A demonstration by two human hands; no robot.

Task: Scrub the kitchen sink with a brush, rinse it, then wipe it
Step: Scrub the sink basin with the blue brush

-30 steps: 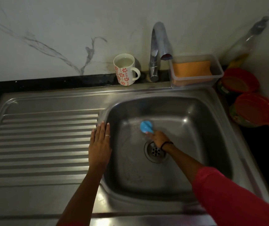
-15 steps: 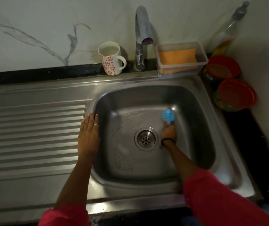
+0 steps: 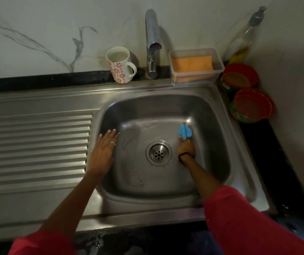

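brush sits low in the sink, at the far right of its floor beside the drain, and your right hand grips it. your left hand lies flat, fingers straight, on the sink's left rim. behind, the mug holds pale liquid, the clear tub an orange cloth; two red bowls sit at right.

Black counter carries sink, mug, tub.
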